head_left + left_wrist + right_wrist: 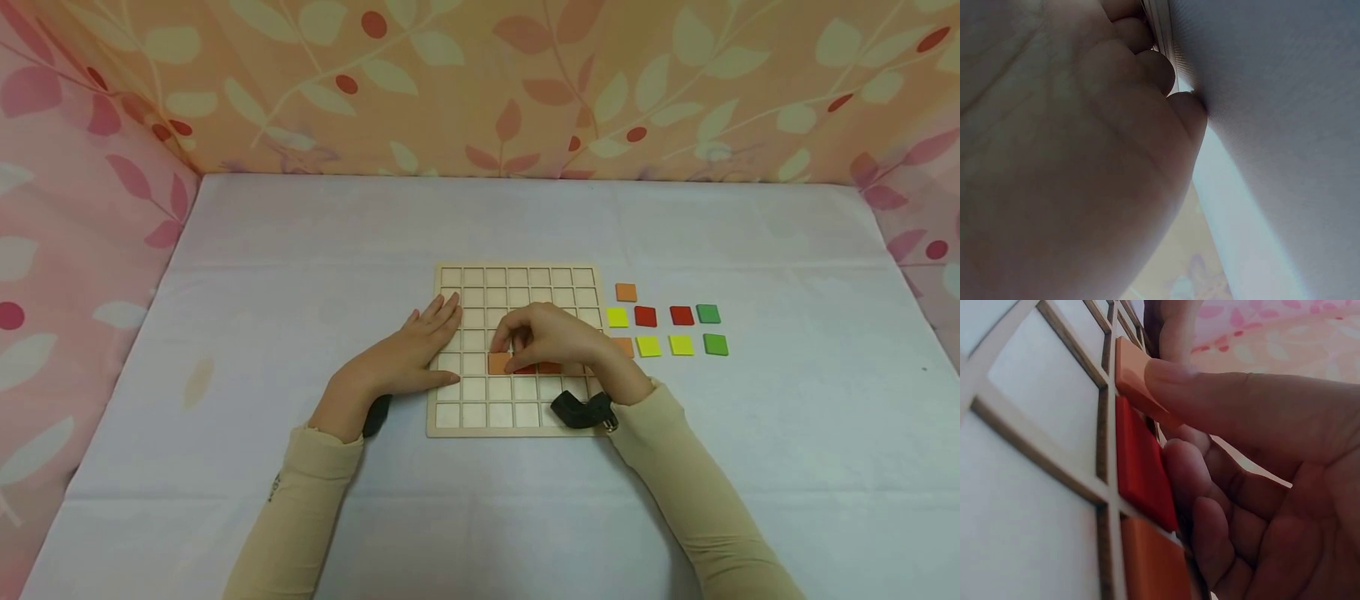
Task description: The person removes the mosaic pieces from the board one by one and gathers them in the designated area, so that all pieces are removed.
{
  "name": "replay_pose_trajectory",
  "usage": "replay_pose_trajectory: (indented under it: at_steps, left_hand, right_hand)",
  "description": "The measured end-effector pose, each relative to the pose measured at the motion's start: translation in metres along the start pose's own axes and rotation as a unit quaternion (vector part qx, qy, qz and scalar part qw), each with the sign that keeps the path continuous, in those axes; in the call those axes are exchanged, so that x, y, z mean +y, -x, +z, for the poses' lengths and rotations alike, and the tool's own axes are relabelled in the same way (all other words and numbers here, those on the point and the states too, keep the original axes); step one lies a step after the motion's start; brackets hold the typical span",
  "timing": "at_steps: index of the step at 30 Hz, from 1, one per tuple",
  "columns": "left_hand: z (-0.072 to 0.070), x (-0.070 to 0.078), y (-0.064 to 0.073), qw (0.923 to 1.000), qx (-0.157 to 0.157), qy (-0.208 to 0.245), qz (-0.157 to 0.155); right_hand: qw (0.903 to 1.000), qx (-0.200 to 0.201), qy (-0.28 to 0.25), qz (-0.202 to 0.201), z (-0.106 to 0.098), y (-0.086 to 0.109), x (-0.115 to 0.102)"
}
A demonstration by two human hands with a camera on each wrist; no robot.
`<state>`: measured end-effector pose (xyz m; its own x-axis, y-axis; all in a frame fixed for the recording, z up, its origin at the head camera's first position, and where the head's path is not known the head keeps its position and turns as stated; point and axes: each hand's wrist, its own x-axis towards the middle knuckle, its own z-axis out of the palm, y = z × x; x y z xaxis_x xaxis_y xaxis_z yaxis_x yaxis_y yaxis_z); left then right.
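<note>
A pale wooden grid board (459, 421) lies on the table, with a row of square tiles across its middle. My right hand (555, 337) is over that row and pinches the leftmost orange tile (498, 363) between thumb and fingers. In the right wrist view the thumb lies on this orange tile (1132, 365), which sits at a grid cell. Beside it is a red tile (1141, 462), then another orange tile (1154, 559). My left hand (408, 354) rests on the board's left edge with its fingers spread. Its palm (1072, 156) fills much of the left wrist view.
Right of the board lie loose tiles in rough rows: orange (626, 292), yellow (617, 317), red (645, 317), green (708, 314) and several more. A white cloth (315, 250) covers the table, and a patterned curtain (480, 92) stands behind it.
</note>
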<state>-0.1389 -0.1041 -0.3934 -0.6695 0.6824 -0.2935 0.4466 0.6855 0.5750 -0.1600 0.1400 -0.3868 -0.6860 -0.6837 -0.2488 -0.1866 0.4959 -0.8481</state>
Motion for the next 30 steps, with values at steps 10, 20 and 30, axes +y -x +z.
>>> replay_pose_trajectory:
  at_steps: [10,20,30]
  left_hand:
    - [0.0010,-0.0020,0.0004,1.0000,0.002,-0.001,0.004]
    - [0.0013,-0.0027,-0.0004,1.0000,0.000,-0.005,0.007]
    - [0.0015,-0.0028,-0.0009,1.0000,0.000,-0.003,0.007]
  right_hand:
    - [0.9997,-0.002,0.007,-0.025,0.0004,-0.0006,0.0024]
    - [0.9990,0.002,0.014,-0.043,0.0007,0.0006,0.0015]
    - [0.9977,-0.004,0.006,-0.067,-0.0008,0.0002,0.0026]
